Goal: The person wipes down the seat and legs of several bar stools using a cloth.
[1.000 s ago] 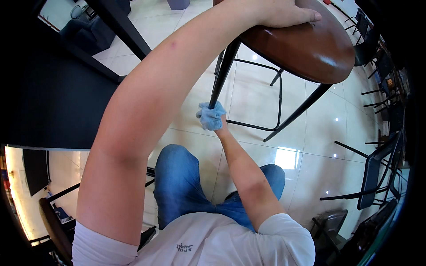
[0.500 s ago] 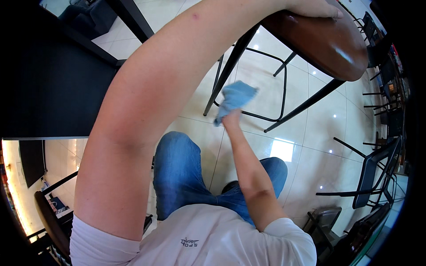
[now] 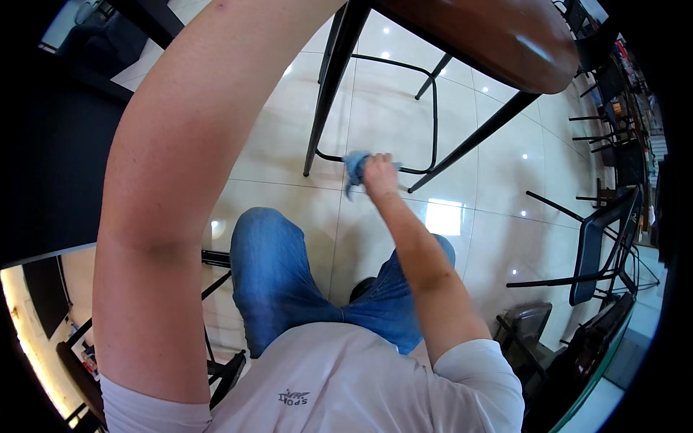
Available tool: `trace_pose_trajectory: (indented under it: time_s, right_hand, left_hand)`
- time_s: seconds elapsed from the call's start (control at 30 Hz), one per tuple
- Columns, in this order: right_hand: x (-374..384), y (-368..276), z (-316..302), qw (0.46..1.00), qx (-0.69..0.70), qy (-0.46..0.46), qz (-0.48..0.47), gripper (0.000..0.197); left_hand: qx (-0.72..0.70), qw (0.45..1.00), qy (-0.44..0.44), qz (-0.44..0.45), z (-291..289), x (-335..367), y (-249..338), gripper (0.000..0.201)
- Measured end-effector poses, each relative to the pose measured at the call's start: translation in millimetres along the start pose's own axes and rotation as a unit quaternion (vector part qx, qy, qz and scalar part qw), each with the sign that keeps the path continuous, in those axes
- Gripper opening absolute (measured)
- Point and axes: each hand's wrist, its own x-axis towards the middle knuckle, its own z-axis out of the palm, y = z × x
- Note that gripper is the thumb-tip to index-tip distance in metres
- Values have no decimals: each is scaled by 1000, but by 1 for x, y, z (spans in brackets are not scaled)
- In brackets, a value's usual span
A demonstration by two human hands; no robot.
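A tall stool with a glossy brown seat [image 3: 491, 40] and black metal legs stands in front of me, partly cut off by the top edge. My right hand [image 3: 380, 175] is closed around a bunched light-blue cloth [image 3: 356, 167]. Hand and cloth are at the near bar of the stool's black footrest [image 3: 436, 119], between the two front legs. The cloth appears to wrap over the bar, though my fingers hide part of the contact. My left arm [image 3: 180, 137] reaches up past the stool's left side, and its hand lies beyond the top edge.
A dark table or cabinet [image 3: 50, 159] fills the left side, close to my left arm. On the right, a black chair [image 3: 595, 252] lies tipped with its legs pointing toward me. More dark chairs [image 3: 613, 115] line the far right. The floor is pale glossy tile [image 3: 281, 169].
My right hand has brought the cloth, earlier hanging spread and blurred, onto the footrest bar. My left hand, seen before on the seat, has left the view as the picture shifted.
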Motion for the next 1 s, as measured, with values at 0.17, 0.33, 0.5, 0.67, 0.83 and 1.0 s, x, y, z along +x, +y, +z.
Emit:
trace_pose_trajectory:
  time_s: [0.17,0.33,0.5,0.67,0.83,1.0]
  right_hand:
    - [-24,74,-13,986,-57,-128,90,14]
    - [-18,59,-25,956,-203,-201,65,14]
    - [-4,18,13,985,9,-96,143,20]
    - [20,-90,-3,863,480,73,140,24]
    - [-2,-86,-58,318,901,-15,296,24]
    - [-56,-9,-123,289,921,161,205,48]
  left_hand:
    - [-1,1000,-15,0,-6,10,-9,68]
    - [6,999,-43,2,-7,12,-9,67]
    - [-20,999,-3,27,0,10,-7,66]
    - [-36,999,-24,18,-3,6,-3,65]
    - [-6,998,45,37,11,13,-10,63]
    - [15,999,40,32,7,17,-16,64]
